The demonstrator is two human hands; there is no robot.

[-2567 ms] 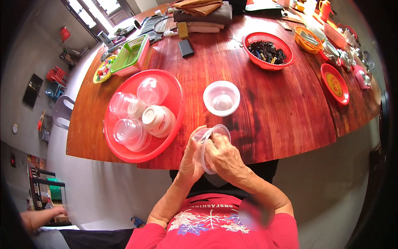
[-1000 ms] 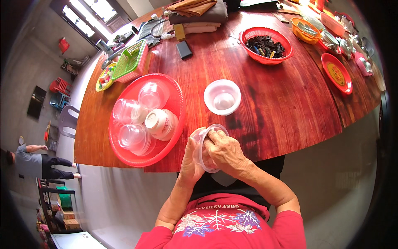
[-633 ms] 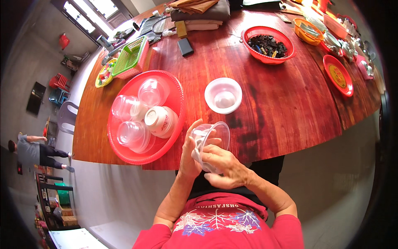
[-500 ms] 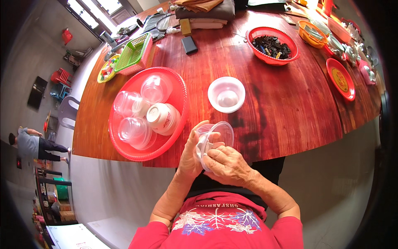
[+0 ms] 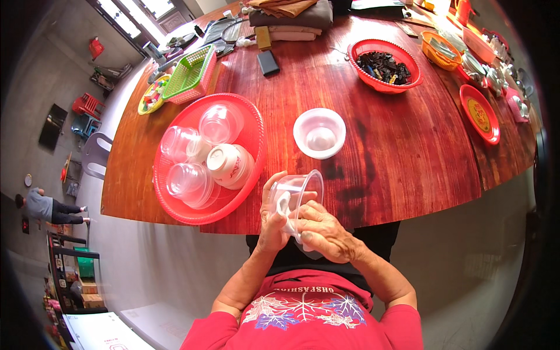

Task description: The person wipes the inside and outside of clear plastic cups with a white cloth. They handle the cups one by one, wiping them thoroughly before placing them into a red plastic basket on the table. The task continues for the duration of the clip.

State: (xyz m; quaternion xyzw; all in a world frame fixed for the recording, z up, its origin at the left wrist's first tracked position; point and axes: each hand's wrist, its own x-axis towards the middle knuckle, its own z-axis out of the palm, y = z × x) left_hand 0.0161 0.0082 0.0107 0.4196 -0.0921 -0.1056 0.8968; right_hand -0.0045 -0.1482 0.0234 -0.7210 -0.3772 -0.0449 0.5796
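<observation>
Just past the table's near edge, my left hand (image 5: 270, 227) grips a clear plastic bowl (image 5: 304, 185) tipped on its side, its opening turned to the right. My right hand (image 5: 328, 234) reaches into that opening, its fingers bent around a crumpled white cloth (image 5: 282, 205) pressed against the bowl's inside. Part of the cloth and some fingertips show only through the plastic. A whitish bowl (image 5: 319, 116) stands upright on the table beyond my hands. To the left, a large red basket (image 5: 252, 125) holds several clear plastic bowls (image 5: 189, 182) and a patterned white bowl (image 5: 230, 165), upside down.
A red basket of small dark pieces (image 5: 382, 67) sits at the far right, with a red plate (image 5: 481, 114) nearer the right edge. Green and pink baskets (image 5: 189, 76), a dark phone-like box (image 5: 268, 63) and folded cloth (image 5: 291, 23) lie farther back. Someone (image 5: 49, 207) walks at the left.
The clear bowl has turned more upright on its side, showing more of its wall. My right hand has shifted slightly right and down, its fingers still inside with the cloth.
</observation>
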